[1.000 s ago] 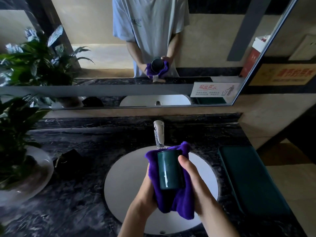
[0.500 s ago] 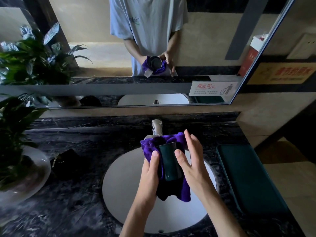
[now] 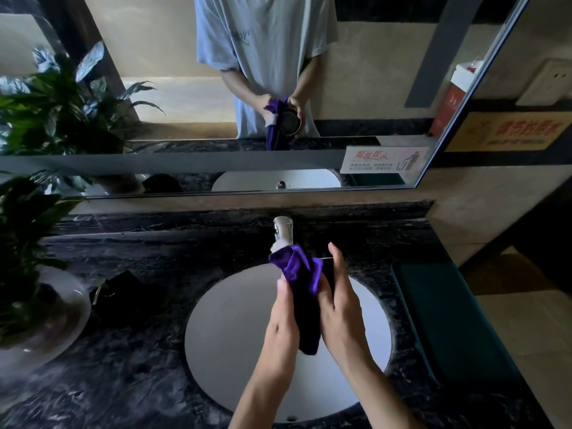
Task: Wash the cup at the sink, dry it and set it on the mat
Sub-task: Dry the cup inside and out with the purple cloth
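Over the white sink basin [image 3: 229,329] I hold a dark green cup [image 3: 328,275], mostly hidden behind a purple cloth [image 3: 298,270] and my fingers. My left hand [image 3: 283,317] grips the cloth, which hangs dark below it and is pressed to the cup's left side. My right hand [image 3: 339,301] wraps the cup from the right, fingers upright. The mirror reflection shows the cup's open mouth facing away from me, with the cloth beside it. The dark green mat [image 3: 448,320] lies on the counter to the right of the basin.
A chrome faucet [image 3: 283,229] stands just behind the hands. A potted plant in a glass bowl [image 3: 40,320] and a small dark object [image 3: 117,292] sit on the black marble counter at left. The mirror [image 3: 371,88] spans the wall behind.
The cloth, which lay under and behind the cup, is now bunched on its left side in my left hand. My right hand has closed around the cup, which is now mostly covered.
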`<state>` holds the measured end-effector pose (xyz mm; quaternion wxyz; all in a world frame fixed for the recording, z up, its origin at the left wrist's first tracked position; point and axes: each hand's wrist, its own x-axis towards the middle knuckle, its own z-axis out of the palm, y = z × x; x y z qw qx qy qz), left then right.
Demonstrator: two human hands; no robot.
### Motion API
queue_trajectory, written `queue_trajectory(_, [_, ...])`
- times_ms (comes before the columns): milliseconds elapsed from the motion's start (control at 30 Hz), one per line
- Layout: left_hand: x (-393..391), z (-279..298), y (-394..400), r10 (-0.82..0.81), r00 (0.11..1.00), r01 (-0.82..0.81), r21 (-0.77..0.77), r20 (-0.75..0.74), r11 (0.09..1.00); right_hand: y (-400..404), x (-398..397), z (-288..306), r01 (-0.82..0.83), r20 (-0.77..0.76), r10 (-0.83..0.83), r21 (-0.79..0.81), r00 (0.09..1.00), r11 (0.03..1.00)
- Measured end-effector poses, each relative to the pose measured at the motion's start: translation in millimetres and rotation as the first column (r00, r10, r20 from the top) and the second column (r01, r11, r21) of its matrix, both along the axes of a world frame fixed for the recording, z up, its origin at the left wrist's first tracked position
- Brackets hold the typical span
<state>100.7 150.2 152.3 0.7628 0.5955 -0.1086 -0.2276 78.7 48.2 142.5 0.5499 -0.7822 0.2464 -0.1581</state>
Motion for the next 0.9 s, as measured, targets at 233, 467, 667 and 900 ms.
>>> queue_trajectory(233, [23.8, 2.5, 10.5, 0.048, 0.983, -0.060, 0.061, 0.177, 0.996, -4.8, -7.3, 10.0, -0.027, 0.156, -0.001, 0.180, 0.988, 0.983])
queue_trajectory(467, [26.4, -9.5, 2.7, -0.097, 0.968, 0.053, 0.190, 0.231, 0.980, 6.5, -8.3, 4.0, -0.040, 0.092, 0.031, 0.096, 0.995, 0.995])
queue_trajectory(667, [18.8, -13.9, -6.7, 0.043, 0.994, -0.050, 0.062, 0.103, 0.997, 9.1, -13.3, 6.1, -0.036, 0.121, -0.003, 0.325, 0.993, 0.945])
queue_trajectory(900, [11.4, -12.6, -11.7, 0.326, 0.943, -0.315, 0.132, -0.068, 0.940, 15.0, -17.8, 5.9, 0.017, 0.156, -0.034, 0.115, 0.987, 0.993])
